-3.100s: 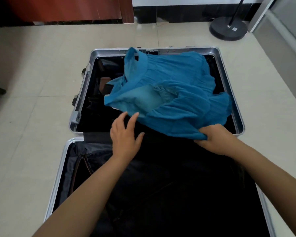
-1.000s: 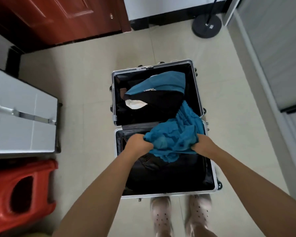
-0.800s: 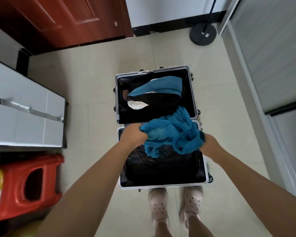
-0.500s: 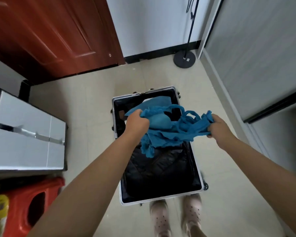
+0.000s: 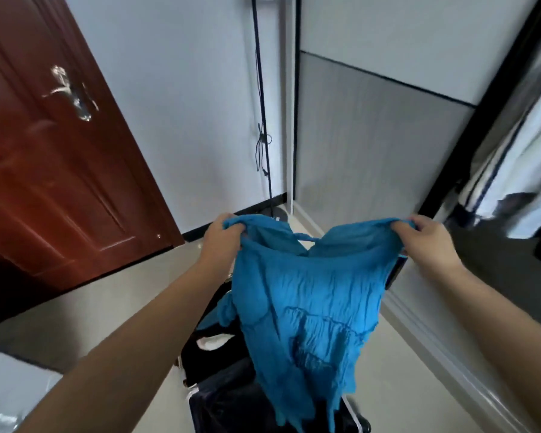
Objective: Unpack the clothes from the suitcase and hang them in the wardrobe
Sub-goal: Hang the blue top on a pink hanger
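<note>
A crinkled blue dress [image 5: 306,310] hangs spread out in front of me, held up by its two shoulders. My left hand [image 5: 222,242] grips the left shoulder and my right hand [image 5: 425,242] pinches the right one. Below it lies the open suitcase [image 5: 219,401], mostly hidden by the dress, with dark clothes, a white item and another blue piece [image 5: 222,310] inside. The wardrobe opening [image 5: 512,170] is at the right, with striped and white clothes hanging in it.
A red-brown door [image 5: 50,157] stands at the left. A black stand pole with a cable [image 5: 263,120] rises in the corner by the white wall. The grey wardrobe panel [image 5: 372,145] is straight ahead. A white-grey piece of furniture [image 5: 10,392] is at the lower left.
I have stood up and lifted the blue dress out of the suitcase. It was bunched between my hands and now hangs open by its shoulders. My view has risen toward the wall and wardrobe.
</note>
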Demonstrator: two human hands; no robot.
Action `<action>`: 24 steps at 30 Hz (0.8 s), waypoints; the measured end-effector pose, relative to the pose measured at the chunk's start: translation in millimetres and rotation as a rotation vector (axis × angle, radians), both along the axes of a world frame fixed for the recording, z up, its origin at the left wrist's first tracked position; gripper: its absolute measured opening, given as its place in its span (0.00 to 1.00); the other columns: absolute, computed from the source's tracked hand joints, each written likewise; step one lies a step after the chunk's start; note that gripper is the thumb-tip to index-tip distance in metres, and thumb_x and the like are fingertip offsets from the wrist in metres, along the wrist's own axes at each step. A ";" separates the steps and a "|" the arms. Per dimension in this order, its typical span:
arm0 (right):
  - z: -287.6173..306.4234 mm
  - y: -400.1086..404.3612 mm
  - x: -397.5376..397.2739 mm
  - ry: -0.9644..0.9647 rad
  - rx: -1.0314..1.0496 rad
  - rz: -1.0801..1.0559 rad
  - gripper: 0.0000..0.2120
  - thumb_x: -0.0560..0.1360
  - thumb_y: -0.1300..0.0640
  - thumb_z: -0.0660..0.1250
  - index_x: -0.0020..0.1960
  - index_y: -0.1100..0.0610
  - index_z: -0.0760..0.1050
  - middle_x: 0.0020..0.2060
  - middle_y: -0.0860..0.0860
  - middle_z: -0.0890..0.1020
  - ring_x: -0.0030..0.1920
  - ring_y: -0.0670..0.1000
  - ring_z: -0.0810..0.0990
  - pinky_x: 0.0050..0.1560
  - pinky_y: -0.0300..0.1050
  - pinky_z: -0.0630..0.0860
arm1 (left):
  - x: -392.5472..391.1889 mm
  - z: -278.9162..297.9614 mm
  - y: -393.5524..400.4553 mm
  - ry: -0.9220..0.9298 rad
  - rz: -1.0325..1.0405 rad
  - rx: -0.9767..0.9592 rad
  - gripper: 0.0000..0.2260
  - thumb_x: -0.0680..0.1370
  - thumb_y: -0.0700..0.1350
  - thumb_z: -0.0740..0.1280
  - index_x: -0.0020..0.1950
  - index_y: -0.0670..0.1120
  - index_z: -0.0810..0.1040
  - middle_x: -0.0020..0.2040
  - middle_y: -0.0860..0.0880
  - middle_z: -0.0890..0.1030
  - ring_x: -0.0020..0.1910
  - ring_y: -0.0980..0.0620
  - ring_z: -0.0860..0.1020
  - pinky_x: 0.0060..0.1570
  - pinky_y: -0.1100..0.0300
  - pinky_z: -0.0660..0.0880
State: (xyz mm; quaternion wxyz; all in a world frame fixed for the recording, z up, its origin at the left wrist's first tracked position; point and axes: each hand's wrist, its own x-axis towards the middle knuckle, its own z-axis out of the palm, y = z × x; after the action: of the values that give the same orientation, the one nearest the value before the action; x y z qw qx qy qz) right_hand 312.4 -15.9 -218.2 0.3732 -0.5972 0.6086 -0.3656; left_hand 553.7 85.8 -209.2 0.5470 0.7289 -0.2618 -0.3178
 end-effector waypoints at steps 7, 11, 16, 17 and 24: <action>97.9 30.8 -98.5 -0.081 -0.061 -0.002 0.13 0.72 0.69 0.60 0.32 0.56 0.68 0.27 0.50 0.70 0.30 0.49 0.66 0.29 0.39 0.61 | -82.0 77.9 -44.7 0.089 -0.085 -0.210 0.08 0.76 0.34 0.57 0.51 0.45 0.69 0.34 0.49 0.72 0.30 0.53 0.69 0.31 0.60 0.65; 149.9 47.2 -152.8 -0.299 -0.007 -0.049 0.15 0.73 0.69 0.60 0.30 0.58 0.66 0.23 0.51 0.70 0.27 0.50 0.67 0.24 0.35 0.63 | -163.8 139.1 -69.8 0.277 -0.317 -0.371 0.13 0.79 0.33 0.53 0.37 0.46 0.66 0.17 0.53 0.64 0.14 0.60 0.61 0.22 0.67 0.60; 200.4 50.8 -236.2 -0.283 -0.155 -0.238 0.12 0.72 0.73 0.58 0.35 0.59 0.67 0.35 0.56 0.71 0.32 0.53 0.72 0.33 0.44 0.72 | -242.1 215.0 -83.5 0.064 -0.542 -0.527 0.12 0.78 0.33 0.57 0.40 0.48 0.67 0.30 0.48 0.68 0.18 0.60 0.67 0.27 0.64 0.65; 205.2 51.2 -254.8 -0.332 -0.146 -0.240 0.13 0.72 0.75 0.57 0.35 0.60 0.67 0.36 0.57 0.72 0.32 0.54 0.74 0.31 0.42 0.74 | -251.9 223.6 -86.5 0.063 -0.583 -0.537 0.12 0.77 0.33 0.59 0.40 0.49 0.68 0.32 0.48 0.69 0.22 0.59 0.70 0.30 0.63 0.67; 229.9 48.9 -369.9 -0.696 -0.133 -0.349 0.13 0.73 0.75 0.56 0.35 0.62 0.67 0.35 0.56 0.71 0.41 0.54 0.76 0.51 0.47 0.76 | -322.4 241.2 -118.6 0.308 -0.745 -0.165 0.10 0.78 0.36 0.58 0.37 0.44 0.67 0.21 0.48 0.74 0.18 0.55 0.72 0.24 0.70 0.72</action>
State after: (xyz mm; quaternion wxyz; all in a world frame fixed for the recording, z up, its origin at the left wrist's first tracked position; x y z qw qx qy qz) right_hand -57.4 33.0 11.8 0.4500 -0.3480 0.5131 -0.6428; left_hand 231.3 -32.8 32.0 0.4838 0.4820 -0.4473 -0.5775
